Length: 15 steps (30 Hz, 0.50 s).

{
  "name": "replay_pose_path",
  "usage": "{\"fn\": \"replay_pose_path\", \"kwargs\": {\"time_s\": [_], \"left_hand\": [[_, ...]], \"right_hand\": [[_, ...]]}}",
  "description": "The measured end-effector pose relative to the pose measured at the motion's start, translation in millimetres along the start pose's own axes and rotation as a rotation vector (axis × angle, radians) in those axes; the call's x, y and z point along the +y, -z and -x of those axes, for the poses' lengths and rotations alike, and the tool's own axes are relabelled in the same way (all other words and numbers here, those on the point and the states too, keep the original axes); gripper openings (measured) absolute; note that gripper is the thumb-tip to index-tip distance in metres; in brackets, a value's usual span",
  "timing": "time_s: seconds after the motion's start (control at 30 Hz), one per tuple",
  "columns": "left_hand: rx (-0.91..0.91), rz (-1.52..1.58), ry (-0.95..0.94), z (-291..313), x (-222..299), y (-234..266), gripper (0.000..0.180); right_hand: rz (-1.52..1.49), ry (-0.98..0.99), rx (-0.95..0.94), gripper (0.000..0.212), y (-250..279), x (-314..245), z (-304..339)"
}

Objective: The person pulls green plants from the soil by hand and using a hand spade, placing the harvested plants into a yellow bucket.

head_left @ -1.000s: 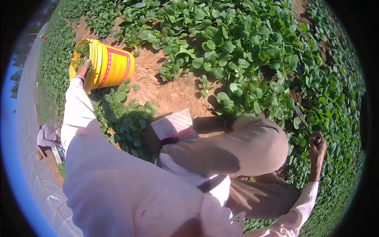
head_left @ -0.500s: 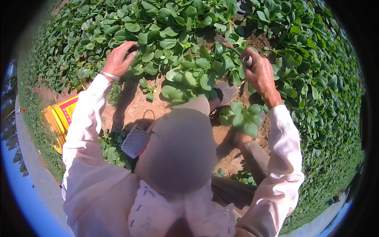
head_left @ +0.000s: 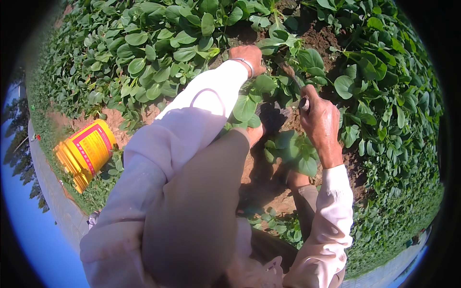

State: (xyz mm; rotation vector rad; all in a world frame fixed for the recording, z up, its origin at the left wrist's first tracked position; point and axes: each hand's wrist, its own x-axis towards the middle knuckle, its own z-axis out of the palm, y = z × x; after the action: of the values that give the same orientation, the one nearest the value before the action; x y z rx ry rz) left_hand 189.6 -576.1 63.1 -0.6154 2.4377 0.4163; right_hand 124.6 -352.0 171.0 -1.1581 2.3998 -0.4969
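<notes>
My right hand is closed around the handle of a small trowel. The tool's narrow rusty blade points away and left, down among the leaves. Just left of the blade, my left hand reaches low into the row, its curled fingers closed at a leafy green plant. Its fingertips are hidden, so the exact grip does not show. Between my feet, nearer to me, a separate leafy green sits over the bare soil, partly in shadow.
Dense leafy greens spread ahead and to both sides. A yellow bucket with a red label lies tipped at the left. My bent knee fills the lower middle. Patches of brown soil show between plants.
My left hand has swung right and inward from the left-hand plants to beside the trowel blade. The right hand with the trowel has dropped slightly nearer. My view has shifted, showing more of the bucket.
</notes>
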Motion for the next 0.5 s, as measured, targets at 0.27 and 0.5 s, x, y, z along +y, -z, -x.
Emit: {"fn": "replay_pose_path", "kwargs": {"time_s": [0.27,0.5], "left_hand": [[-0.073,0.121,0.031,-12.7,-33.2,-12.8,0.034],[-0.109,0.327,-0.114,-40.8,-51.6,-31.0,0.034]], "right_hand": [[-0.238,-0.065,-0.088,0.03,-25.9,-5.3,3.0],[-0.242,-0.277,0.007,0.031,-71.4,-33.2,-5.1]]}}
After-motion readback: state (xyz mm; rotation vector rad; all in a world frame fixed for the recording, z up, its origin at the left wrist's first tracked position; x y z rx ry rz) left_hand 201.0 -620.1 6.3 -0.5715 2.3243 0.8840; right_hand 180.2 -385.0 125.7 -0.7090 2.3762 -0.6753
